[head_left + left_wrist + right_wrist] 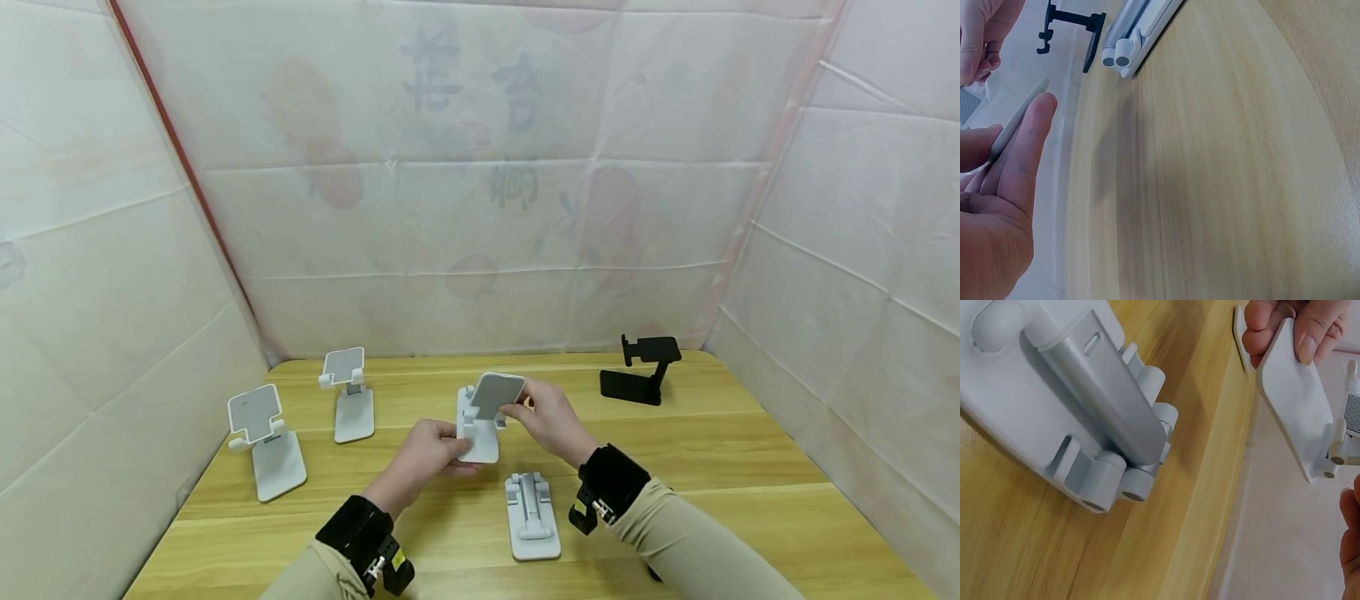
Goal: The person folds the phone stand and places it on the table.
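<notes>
Head view: I am holding the white plastic folding phone stand (480, 417) above the pale wooden bench (712, 467), just behind the folded white stand lying flat (532, 515). My left hand (427, 457) is pinching its base plate, fingers clamped on the lower edge; my right hand (551, 419) is gripping the grey-faced cradle at the top. To do this well, I am judging the left grip should keep the base steady while the right tilts the cradle slowly about its hinge, without twisting.
</notes>
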The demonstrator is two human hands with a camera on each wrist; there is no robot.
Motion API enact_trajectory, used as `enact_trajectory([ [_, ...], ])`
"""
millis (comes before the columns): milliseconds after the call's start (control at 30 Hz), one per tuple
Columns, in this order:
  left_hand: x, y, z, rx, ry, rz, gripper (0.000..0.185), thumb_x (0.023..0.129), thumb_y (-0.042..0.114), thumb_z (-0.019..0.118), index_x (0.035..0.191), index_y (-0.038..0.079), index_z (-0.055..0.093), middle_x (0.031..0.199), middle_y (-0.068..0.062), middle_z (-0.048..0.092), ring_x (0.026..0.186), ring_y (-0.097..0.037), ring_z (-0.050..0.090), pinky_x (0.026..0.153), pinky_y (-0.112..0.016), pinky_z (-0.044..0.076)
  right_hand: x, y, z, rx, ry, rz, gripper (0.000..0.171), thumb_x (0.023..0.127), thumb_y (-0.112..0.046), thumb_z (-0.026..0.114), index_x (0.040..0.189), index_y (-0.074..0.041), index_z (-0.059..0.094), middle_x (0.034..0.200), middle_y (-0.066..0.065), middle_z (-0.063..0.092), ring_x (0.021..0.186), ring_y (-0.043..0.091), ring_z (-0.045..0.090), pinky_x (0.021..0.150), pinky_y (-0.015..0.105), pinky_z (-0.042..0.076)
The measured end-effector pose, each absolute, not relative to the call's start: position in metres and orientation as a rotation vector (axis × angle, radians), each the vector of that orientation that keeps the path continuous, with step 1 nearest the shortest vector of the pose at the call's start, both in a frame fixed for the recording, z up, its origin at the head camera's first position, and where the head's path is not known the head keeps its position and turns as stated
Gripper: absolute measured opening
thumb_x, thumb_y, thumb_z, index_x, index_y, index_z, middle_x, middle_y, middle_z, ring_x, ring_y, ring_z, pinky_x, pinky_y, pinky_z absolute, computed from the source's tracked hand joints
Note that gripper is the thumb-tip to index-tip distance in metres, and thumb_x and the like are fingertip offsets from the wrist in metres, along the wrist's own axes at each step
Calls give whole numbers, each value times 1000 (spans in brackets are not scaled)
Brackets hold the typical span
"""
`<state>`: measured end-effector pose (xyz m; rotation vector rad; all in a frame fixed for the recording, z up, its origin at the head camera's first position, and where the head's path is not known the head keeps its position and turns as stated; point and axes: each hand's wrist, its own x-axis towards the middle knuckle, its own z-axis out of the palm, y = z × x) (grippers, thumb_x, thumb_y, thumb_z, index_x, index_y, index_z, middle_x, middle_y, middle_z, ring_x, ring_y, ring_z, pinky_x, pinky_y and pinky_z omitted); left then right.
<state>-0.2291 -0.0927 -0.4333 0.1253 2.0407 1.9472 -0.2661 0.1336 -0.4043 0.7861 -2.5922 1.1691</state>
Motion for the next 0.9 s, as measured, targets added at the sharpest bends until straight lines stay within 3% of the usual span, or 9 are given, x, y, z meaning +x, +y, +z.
enact_trajectory([
  [433, -228, -89, -433, 142, 2045, 1945, 33, 100, 3, 59, 124, -20, 59, 105, -25, 72, 85, -30, 76, 79, -36, 65, -270, 132, -411, 853, -2350, 901, 19, 85, -10, 81, 102, -9, 73, 90, -2, 70, 83, 14, 60, 71, 29, 54],
  [900, -226, -88, -432, 155, 2058, 1929, 32, 99, 2, 60, 124, -18, 61, 106, -25, 72, 86, -31, 76, 79, -36, 66, -273, 137, -416, 895, -2217, 779, 16, 82, -11, 84, 86, -11, 69, 80, -2, 65, 77, 19, 59, 68, 32, 46],
])
